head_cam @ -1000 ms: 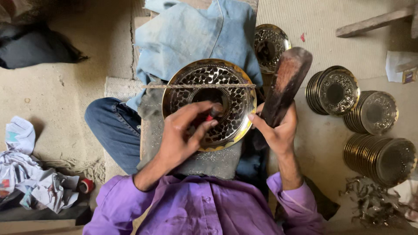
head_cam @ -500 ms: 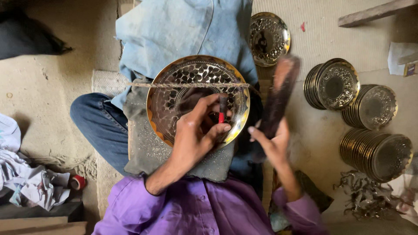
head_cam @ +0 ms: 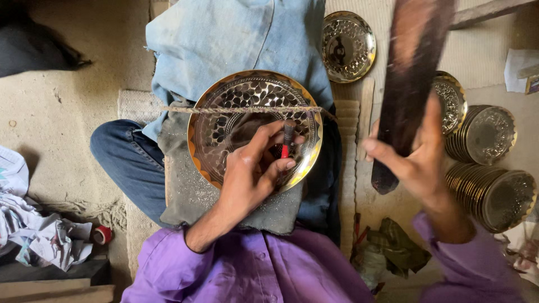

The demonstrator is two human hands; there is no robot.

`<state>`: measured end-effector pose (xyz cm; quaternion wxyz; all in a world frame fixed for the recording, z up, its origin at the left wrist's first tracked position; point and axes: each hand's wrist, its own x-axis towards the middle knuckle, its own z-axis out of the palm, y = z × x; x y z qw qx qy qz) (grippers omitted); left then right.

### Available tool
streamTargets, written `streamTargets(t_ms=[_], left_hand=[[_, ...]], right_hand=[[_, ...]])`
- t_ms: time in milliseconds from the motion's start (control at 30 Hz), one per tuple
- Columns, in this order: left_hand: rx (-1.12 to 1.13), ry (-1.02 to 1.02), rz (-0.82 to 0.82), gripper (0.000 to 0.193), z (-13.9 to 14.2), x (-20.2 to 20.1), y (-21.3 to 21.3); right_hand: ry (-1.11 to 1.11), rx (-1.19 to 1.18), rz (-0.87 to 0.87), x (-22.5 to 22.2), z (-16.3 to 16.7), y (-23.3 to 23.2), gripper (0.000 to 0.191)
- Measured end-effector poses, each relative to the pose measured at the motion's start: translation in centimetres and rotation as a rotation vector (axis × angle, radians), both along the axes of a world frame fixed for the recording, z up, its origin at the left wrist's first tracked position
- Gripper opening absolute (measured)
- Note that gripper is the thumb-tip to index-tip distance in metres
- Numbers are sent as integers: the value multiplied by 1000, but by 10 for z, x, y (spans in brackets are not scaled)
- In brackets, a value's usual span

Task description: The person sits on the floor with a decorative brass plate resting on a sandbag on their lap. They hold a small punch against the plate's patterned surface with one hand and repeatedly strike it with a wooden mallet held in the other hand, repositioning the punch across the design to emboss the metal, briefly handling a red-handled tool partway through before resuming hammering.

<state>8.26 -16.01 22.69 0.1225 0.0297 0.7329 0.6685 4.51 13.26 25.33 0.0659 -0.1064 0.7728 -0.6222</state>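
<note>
Red-handled punch (head_cam: 287, 140) stood pinched in the left hand (head_cam: 252, 177), tip on the pierced brass plate (head_cam: 255, 126) lying on the lap; the right hand (head_cam: 418, 160) gripped a dark wooden mallet (head_cam: 412, 73), raised at right, near stacked plates (head_cam: 494, 193)

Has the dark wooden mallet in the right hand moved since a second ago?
Yes. The wooden mallet, held by the right hand, has swung up and away from the patterned plate, toward the stacked plates on the right.
</note>
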Motion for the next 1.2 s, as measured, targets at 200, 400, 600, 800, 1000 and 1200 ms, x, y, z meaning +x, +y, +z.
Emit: streamTargets(t_ms=[200,400,600,800,1000,1200], left_hand=[[40,149,5,57,2,-3,4],[0,45,12,58,5,-4,7],[72,161,-16,54,6,-1,1],[100,34,-43,49,8,3,-4],[22,201,-30,56,9,4,-5],[35,158,-49,55,9,5,-7]], right_hand=[[349,650,428,-31,24,-2,90],[127,583,497,-47,37,-1,86],[104,652,534,-47,42,-4,89],[-19,667,345,-37,51,-8,105],[-112,344,194,-24,65,-16,109],[-63,545,265,-24,64,-20,102]])
